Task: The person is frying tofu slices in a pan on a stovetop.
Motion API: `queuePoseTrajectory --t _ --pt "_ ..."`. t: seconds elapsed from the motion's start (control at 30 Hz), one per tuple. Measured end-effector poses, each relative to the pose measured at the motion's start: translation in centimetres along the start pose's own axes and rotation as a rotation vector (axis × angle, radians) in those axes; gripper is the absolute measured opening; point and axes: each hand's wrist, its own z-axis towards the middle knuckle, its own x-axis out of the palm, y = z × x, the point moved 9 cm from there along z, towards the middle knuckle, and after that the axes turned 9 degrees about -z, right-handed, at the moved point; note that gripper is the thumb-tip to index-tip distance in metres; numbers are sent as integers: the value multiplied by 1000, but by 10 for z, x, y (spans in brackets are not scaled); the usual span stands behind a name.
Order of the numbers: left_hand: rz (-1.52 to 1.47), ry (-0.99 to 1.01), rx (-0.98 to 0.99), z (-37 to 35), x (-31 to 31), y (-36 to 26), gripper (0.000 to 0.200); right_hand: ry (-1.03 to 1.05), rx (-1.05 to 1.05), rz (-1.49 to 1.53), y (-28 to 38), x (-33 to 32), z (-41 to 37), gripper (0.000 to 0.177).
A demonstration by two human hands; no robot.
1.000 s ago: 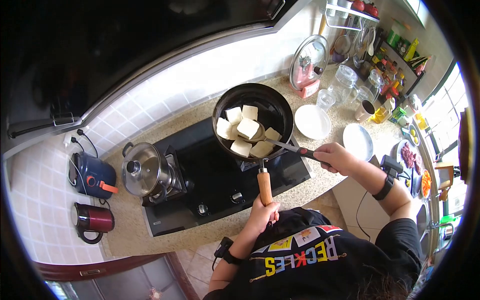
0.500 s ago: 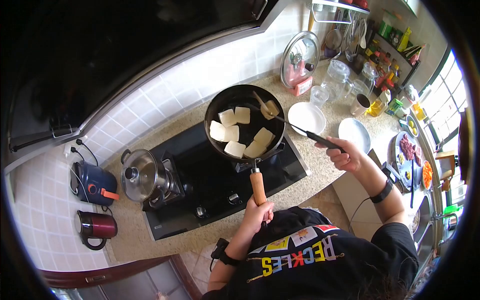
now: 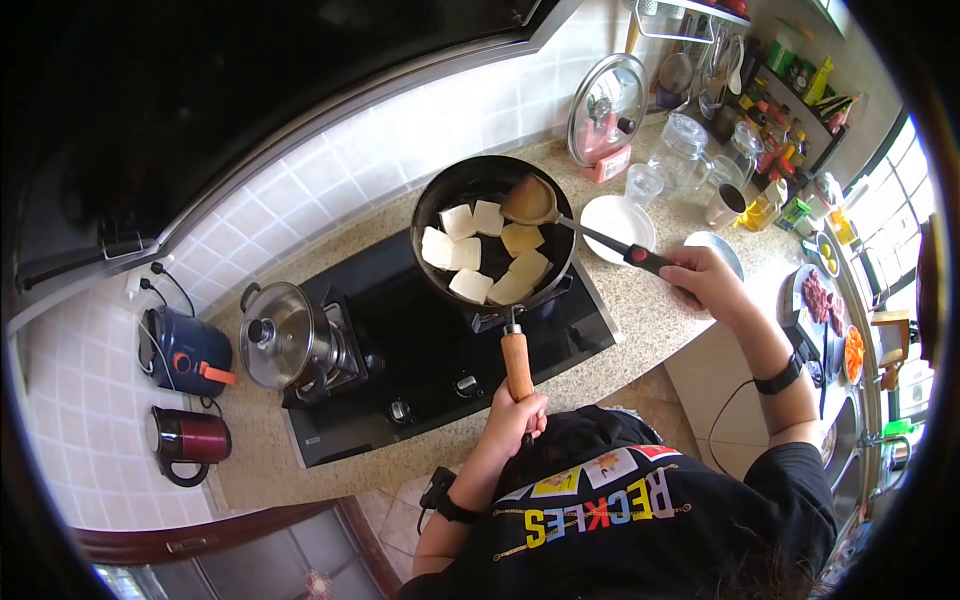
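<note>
My left hand (image 3: 514, 418) is wrapped round the wooden handle (image 3: 516, 362) of a black frying pan (image 3: 428, 215) on the right burner. Several flat white slabs that look like tofu (image 3: 465, 254) lie in the pan, mostly toward its left and lower side. One yellower tofu slab (image 3: 521, 239) sits at the right, just below the spatula. In my right hand (image 3: 704, 280) is the black grip of a spatula (image 3: 530, 201); its broad brown blade is over the upper right of the pan, apart from my left hand.
Left of the pan, a lidded steel pot (image 3: 283, 335) sits on the other burner of the black hob (image 3: 430, 375). A white bowl (image 3: 618, 228) stands right of the pan. Behind are a glass lid (image 3: 608, 108) and glass jugs (image 3: 680, 150). A kettle (image 3: 190, 443) is far left.
The spatula blade has turned its broad face up and shifted to the pan's upper right edge. The yellower tofu slab now lies flat, lower in the pan. My left hand still grips the handle.
</note>
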Motion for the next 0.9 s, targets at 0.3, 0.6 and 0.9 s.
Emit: queuePoseTrajectory --t 0.3,0.6,0.9 --pt "-1 8 -7 1 -1 1 27 -420 -399 -1026 69 1 -12 22" --pt "-11 17 -20 -1 3 -4 30 -476 -517 -1265 64 32 7 25" --pt "-22 16 -12 -2 4 -7 24 -477 -588 -1278 80 33 15 15"
